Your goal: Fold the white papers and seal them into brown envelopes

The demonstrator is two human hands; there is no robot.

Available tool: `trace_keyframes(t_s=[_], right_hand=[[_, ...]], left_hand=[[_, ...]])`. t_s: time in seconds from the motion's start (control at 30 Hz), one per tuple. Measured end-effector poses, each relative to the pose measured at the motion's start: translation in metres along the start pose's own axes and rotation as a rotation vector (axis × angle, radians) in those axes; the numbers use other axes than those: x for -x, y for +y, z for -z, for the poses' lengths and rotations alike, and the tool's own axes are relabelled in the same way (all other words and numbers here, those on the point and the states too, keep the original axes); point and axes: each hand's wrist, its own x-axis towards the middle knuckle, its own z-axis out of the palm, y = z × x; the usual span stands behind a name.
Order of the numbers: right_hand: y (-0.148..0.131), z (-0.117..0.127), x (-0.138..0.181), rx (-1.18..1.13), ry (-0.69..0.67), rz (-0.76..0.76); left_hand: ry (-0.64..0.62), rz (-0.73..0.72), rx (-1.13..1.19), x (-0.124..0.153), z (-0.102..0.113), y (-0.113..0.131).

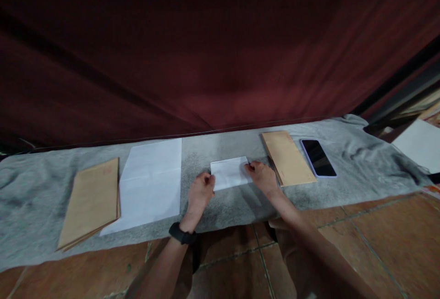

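Observation:
A folded sheet of white paper (230,173) lies between my two hands on a grey cloth (237,207). My left hand (201,191) pinches its left edge, with a dark band around that wrist. At the paper's right edge, my right hand (262,176) has its fingers closed on it. Just right of that hand is a stack of brown envelopes (290,157). To the left of my left hand lie white paper sheets (151,182), spread flat and creased across. The undersides of the fingers are hidden.
More brown envelopes (90,198) are stacked at the far left, touching the white sheets. A smartphone (318,158) in a pale purple case lies right of the right-hand envelopes. Behind the cloth hangs a dark red curtain (220,60); tiled floor (374,239) is in front.

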Motion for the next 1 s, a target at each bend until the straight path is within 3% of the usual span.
trace_keyframes(t_s=[0.47, 1.0], right_hand=[[-0.004, -0.009, 0.000, 0.058, 0.110, 0.045], [-0.007, -0.019, 0.002, 0.146, 0.148, 0.097]], left_hand=[[0.027, 0.028, -0.028, -0.003, -0.003, 0.001], [0.100, 0.016, -0.416, 0.006, -0.003, 0.015]])
